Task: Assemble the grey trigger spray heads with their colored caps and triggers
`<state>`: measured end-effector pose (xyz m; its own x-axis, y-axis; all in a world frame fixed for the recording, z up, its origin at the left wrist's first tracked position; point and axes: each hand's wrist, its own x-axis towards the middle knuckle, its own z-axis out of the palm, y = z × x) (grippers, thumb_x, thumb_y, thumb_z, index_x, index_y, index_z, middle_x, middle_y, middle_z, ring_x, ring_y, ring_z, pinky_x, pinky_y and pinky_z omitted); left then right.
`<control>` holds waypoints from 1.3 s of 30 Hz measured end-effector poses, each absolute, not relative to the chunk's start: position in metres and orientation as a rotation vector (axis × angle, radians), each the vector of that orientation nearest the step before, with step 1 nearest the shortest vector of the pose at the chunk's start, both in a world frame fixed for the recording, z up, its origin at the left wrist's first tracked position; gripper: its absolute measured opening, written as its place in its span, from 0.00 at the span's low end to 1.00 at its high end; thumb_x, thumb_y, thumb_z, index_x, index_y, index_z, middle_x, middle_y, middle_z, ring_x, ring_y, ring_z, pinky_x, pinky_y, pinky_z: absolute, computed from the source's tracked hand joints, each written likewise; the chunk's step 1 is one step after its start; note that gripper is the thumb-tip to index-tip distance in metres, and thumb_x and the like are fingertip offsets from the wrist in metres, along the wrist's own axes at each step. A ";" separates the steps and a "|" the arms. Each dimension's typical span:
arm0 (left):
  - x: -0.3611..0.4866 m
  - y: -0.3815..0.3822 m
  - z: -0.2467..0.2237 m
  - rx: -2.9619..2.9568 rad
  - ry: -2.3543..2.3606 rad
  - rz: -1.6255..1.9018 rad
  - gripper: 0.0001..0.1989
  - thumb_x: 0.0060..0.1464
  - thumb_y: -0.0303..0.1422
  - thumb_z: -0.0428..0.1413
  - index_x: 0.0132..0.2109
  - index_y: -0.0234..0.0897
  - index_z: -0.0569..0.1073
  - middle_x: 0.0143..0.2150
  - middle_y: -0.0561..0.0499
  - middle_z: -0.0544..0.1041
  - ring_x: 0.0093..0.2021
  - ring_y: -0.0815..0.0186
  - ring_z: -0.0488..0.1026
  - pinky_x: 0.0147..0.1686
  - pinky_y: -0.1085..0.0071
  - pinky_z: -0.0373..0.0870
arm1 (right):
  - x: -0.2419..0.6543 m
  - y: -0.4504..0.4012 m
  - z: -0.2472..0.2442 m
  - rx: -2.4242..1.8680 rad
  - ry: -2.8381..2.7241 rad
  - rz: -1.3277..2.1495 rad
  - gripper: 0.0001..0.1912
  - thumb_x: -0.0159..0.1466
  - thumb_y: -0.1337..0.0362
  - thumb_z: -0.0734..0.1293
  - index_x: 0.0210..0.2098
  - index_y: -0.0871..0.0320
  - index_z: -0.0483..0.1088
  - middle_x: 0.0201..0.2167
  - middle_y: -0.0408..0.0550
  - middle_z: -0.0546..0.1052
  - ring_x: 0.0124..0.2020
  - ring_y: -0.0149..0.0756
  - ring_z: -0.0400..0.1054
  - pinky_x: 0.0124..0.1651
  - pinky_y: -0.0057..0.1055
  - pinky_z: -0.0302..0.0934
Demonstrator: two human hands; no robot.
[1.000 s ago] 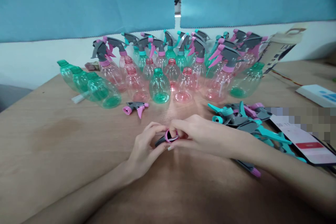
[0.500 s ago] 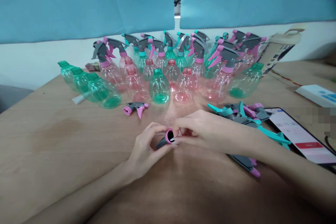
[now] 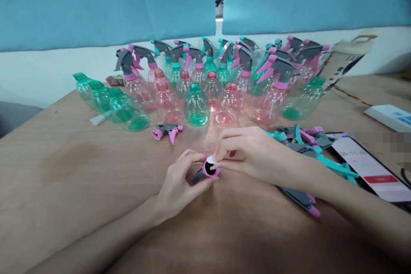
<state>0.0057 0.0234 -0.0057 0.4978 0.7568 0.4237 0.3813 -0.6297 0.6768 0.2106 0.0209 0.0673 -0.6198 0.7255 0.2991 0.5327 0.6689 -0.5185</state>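
Note:
My left hand (image 3: 180,180) grips a grey spray head (image 3: 198,175) with a pink collar, its open end turned up toward me. Pinched in the fingertips of my right hand (image 3: 245,152) is a small white disc (image 3: 210,159), tilted at the collar's mouth. My right fingers cover part of the collar's rim. Beyond my hands, a loose grey and pink spray head (image 3: 167,132) lies on the table. Several turquoise, pink and grey spray heads (image 3: 310,150) lie piled beside and partly behind my right forearm.
Open-necked green (image 3: 196,107) and pink bottles (image 3: 227,105) stand in front of bottles with spray heads fitted. Green bottles (image 3: 120,111) and clear tubes (image 3: 101,117) are at the left. A phone (image 3: 369,162), a white box (image 3: 388,115) and a beige cup (image 3: 345,60) stand or lie right.
My right hand has lifted slightly at the collar. The white disc now shows its flat face above the opening instead of its edge. The left hand keeps its hold.

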 end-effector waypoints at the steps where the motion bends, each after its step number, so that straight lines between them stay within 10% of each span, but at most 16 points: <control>1: 0.005 0.023 -0.006 2.241 0.931 0.984 0.16 0.50 0.30 0.60 0.46 0.38 0.68 0.39 0.50 0.72 0.38 0.65 0.72 0.37 0.69 0.69 | 0.210 0.021 0.067 -0.970 -2.387 0.529 0.05 0.60 0.69 0.66 0.26 0.60 0.70 0.28 0.41 0.72 0.30 0.27 0.64 0.33 0.24 0.54; 39: 0.004 0.022 -0.004 2.203 0.951 0.981 0.16 0.50 0.32 0.61 0.46 0.39 0.68 0.41 0.50 0.74 0.42 0.64 0.72 0.42 0.68 0.68 | 0.210 0.016 0.068 -1.001 -2.425 0.456 0.05 0.61 0.71 0.62 0.37 0.57 0.68 0.29 0.39 0.74 0.30 0.28 0.66 0.30 0.25 0.52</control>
